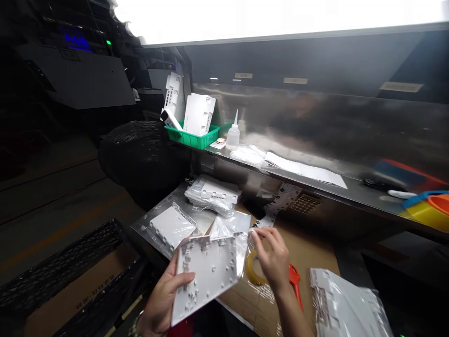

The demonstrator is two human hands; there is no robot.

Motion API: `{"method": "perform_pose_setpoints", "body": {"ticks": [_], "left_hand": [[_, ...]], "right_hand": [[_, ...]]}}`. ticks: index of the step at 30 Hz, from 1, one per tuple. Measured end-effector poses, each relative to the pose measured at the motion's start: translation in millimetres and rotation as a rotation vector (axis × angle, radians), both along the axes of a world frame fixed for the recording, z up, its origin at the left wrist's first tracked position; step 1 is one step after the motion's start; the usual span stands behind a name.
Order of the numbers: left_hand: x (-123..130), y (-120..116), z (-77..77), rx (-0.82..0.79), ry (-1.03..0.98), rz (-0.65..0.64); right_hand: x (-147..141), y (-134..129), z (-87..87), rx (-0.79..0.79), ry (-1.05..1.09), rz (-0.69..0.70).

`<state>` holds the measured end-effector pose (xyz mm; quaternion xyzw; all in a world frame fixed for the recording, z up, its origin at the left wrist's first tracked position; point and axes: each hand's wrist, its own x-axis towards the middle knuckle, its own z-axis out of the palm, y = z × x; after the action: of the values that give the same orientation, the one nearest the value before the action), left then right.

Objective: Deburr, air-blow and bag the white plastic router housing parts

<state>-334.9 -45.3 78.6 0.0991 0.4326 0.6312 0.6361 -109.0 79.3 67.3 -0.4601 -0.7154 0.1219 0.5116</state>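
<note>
My left hand (163,295) grips a white plastic housing panel (206,271) by its left edge, thumb across the inner face with its small posts and ribs. My right hand (271,255) is closed in a pinch just off the panel's upper right corner; what sits between its fingertips is too small to make out. Clear film shows along the panel's right side. Below my right hand lies a roll of yellow tape (255,267), and beside the wrist are red-handled scissors (295,283), partly hidden by the forearm.
Bagged white panels lie at the left (171,227), at the back (215,194) and at the right (345,299). On the steel shelf stand a green tray (192,139) and a squeeze bottle (233,135). A black crate (80,281) and a fan (140,159) are left.
</note>
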Motion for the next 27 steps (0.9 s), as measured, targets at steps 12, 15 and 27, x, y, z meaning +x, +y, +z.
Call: {"method": "perform_pose_setpoints", "body": {"ticks": [12, 15, 27], "left_hand": [[4, 14, -35.9, 0.171, 0.443, -0.078], [-1, 14, -43.5, 0.176, 0.473, -0.097], [-84, -10, -79.8, -0.201, -0.183, 0.155]], "right_hand": [[-86, -30, -2.4, 0.008, 0.109, 0.23], [-89, -31, -13.2, -0.003, 0.063, 0.258], [46, 11, -183.2, -0.495, -0.24, -0.287]]}}
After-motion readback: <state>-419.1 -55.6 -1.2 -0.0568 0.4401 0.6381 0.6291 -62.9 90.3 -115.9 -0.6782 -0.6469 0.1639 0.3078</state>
